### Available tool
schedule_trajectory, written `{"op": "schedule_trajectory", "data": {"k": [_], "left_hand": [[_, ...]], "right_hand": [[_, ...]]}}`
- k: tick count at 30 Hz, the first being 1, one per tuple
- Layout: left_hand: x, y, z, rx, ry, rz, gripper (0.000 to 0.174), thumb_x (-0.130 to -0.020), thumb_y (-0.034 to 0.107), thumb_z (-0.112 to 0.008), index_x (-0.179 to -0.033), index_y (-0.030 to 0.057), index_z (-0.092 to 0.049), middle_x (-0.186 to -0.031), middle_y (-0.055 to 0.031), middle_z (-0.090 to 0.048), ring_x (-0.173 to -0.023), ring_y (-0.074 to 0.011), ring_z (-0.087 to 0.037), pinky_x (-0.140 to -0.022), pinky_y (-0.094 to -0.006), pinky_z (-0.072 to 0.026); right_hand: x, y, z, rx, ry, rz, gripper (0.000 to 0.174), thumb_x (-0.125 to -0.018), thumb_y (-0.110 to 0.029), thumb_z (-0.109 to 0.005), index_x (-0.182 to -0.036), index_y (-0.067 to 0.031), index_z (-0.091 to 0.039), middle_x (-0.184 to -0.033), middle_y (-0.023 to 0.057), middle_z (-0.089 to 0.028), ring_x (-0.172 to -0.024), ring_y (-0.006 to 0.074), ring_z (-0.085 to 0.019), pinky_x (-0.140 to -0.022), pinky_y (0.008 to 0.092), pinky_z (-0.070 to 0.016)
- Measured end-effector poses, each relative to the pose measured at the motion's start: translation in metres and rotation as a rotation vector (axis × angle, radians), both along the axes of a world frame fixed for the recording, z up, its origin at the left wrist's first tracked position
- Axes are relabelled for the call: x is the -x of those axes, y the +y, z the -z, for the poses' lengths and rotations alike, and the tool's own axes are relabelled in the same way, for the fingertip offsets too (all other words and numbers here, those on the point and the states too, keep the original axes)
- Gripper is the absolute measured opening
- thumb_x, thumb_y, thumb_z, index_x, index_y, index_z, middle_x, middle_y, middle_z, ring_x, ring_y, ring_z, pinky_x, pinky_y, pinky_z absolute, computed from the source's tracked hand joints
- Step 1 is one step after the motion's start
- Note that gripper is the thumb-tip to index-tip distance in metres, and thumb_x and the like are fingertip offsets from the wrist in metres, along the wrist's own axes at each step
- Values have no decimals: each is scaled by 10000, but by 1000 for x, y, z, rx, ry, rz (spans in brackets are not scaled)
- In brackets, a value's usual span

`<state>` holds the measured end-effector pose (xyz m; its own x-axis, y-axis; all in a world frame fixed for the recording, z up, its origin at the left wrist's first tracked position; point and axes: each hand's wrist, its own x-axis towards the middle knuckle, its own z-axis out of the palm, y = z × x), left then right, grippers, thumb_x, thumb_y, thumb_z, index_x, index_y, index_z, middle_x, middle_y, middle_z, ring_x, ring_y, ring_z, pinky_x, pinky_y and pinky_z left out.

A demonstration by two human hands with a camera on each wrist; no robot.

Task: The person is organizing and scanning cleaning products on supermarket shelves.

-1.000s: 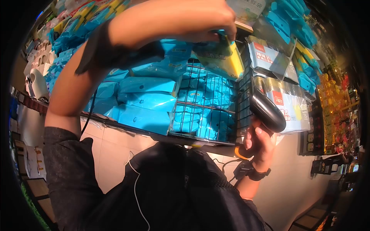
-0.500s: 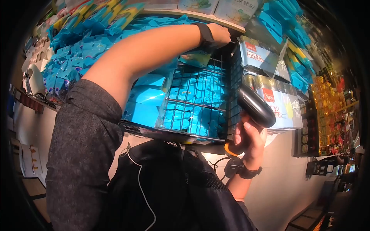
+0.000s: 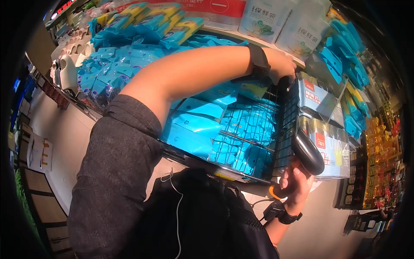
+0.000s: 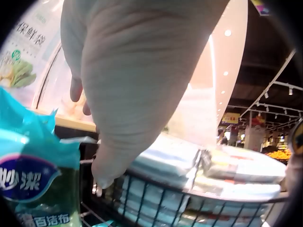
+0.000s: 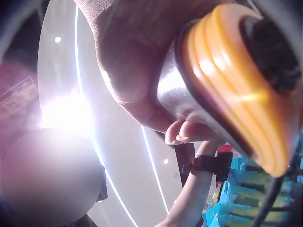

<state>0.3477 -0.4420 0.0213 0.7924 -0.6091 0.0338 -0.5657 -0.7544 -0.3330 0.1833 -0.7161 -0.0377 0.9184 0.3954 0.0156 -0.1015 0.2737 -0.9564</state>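
Note:
My left hand [image 3: 280, 65] reaches across to the back right corner of a black wire basket [image 3: 286, 116]. In the left wrist view its fingers point down beside the wire wall; I cannot tell whether they grip anything. Left of it there stands a blue scouring-cloth packet [image 4: 38, 189] with a dark oval logo. Under the left wrist in the head view shows a yellow-and-blue packet [image 3: 253, 90]. My right hand [image 3: 298, 183] holds a black barcode scanner [image 3: 308, 153], fingers curled round its handle; orange trim [image 5: 232, 80] fills much of the right wrist view.
Blue packets [image 3: 194, 125] fill the compartments left of and below the left arm. Packs of bags [image 3: 330, 142] are stacked right of the wire wall. Behind runs a shelf edge [image 3: 224, 36] with clear bag boxes [image 3: 265, 19]. A cable [image 3: 177, 216] hangs down the person's front.
My left hand has let go of the yellow-and-blue packet it held a second ago and stretched to the basket's back corner. The right hand still holds the scanner; the head view has shifted.

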Motion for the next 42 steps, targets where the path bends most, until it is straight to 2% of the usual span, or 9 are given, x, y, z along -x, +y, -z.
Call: {"op": "schedule_trajectory", "data": {"k": [6,15,17,20,24,29,33,37,42], "left_hand": [[69,38,-72,116,-217,-253,478,-707,331,-679,-1146,195,-549,-1095,-76,-540,-1050,-264,-497,-833,-384,-453],[156,208,-80,144,-74,-1345,803,-644,524,-675,-1217,13,-440,-1058,-223,-569,-964,-321,-569,-793,-366,-474],[167,222,-43,310,-384,-1254,518,-687,348,-687,-1074,37,-540,-933,-171,-618,-873,-302,-596,-725,-391,-474],[176,206,-39,252,-457,-1160,673,-705,278,-673,-1261,65,-360,-1012,-198,-569,-933,-338,-558,-751,-397,-472],[184,193,-39,260,-647,-897,538,-691,67,-616,-1191,106,-422,-961,-177,-562,-923,-358,-537,-730,-415,-465],[197,163,-77,417,-820,-570,481,-689,115,-654,-1137,95,-480,-932,-153,-585,-893,-328,-566,-735,-383,-473],[206,103,-109,517,-679,-571,422,-694,220,-711,-1059,59,-576,-934,-125,-622,-914,-203,-596,-752,-314,-487],[227,44,-150,1128,235,-581,354,-756,236,-675,-1015,3,-614,-873,-68,-644,-814,-105,-586,-739,-222,-453],[206,41,-141,824,546,-571,388,-736,247,-687,-1035,19,-595,-907,-91,-632,-869,-130,-590,-742,-255,-469]], "right_hand": [[-2,-9,6,-82,46,-27,251,-743,-65,-537,-944,72,-477,-814,160,-512,-488,173,-477,-397,256,-414],[-4,-13,8,-66,65,-76,278,-738,-84,-550,-955,70,-469,-805,161,-513,-476,174,-477,-404,259,-415],[-5,-12,6,-68,65,-105,278,-738,-87,-551,-954,68,-470,-789,160,-513,-473,173,-477,-406,259,-414],[-1,-8,5,-53,75,-91,280,-738,-96,-556,-952,63,-472,-737,159,-510,-466,171,-476,-407,256,-413],[1,-3,5,-22,26,22,446,-713,-185,-590,-1063,18,-401,-631,117,-458,-391,156,-412,-358,241,-372],[-2,-7,6,-14,26,-49,445,-718,-175,-583,-1076,18,-402,-631,112,-458,-398,154,-416,-368,237,-373],[-1,-5,5,-16,19,-37,426,-727,-157,-574,-1073,25,-403,-629,107,-459,-402,154,-419,-372,240,-376],[-3,-8,-1,17,-54,-201,227,-740,-32,-535,-943,54,-483,-613,113,-516,-445,146,-478,-420,242,-397],[11,-19,-23,290,-239,-208,406,-633,4,-670,-1007,32,-515,-827,76,-603,-734,128,-576,-678,256,-452]]}}
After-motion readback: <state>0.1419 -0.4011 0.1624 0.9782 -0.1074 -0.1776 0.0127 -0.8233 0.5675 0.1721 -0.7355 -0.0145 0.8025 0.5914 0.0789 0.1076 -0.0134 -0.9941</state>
